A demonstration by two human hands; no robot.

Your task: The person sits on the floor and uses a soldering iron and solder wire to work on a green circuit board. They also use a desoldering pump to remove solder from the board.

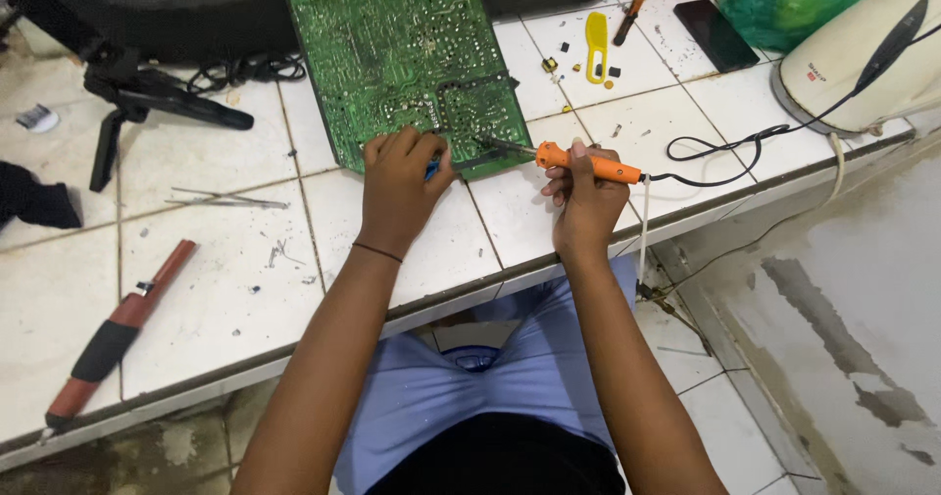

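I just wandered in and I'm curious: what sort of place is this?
Probably a small electronics repair bench. A green circuit board lies on the white tiled counter, the right hand holds an orange soldering iron to it, and a screwdriver lies nearby.

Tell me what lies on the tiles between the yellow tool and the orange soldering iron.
In the head view, between the yellow tool and the soldering iron lie only bare white tiles with a few small dark and brass-coloured bits and a grout line.

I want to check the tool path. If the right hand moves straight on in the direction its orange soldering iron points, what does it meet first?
Probably the green circuit board: the right hand aims the soldering iron leftward, its tip at the board's near edge beside the left hand. Actual contact is unclear.
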